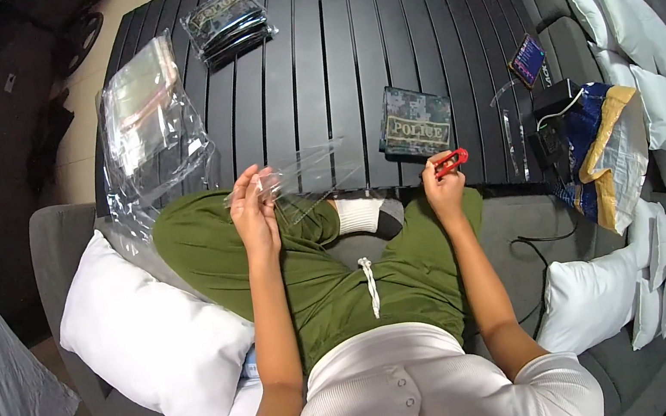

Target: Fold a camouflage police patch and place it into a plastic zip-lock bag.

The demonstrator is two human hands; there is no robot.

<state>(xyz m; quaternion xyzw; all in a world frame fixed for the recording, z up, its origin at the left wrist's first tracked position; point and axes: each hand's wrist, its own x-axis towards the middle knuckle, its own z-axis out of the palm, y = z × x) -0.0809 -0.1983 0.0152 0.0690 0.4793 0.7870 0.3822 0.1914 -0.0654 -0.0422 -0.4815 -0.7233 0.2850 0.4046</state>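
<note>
My left hand (253,212) is raised at the near edge of the table, with the fingers closed on a clear plastic bag (309,168). The thin bag stretches out to the right over the slats and my lap. In my right hand (445,190) is a small red tool (452,161) with cut-out openings; its exact kind is unclear. Just beyond that hand lies a short stack of flat camouflage-patterned patches (415,121) with light lettering. At the far left of the table, more such patches (230,28) are piled up in clear wrappers.
Empty clear bags (147,107) lie heaped along the left side of the black slatted table (326,52). A phone (528,61), a black adapter (557,97) and a blue-gold crumpled package (602,148) sit at the right. White pillows (157,332) line the grey sofa. A black cable (544,248) trails beside me.
</note>
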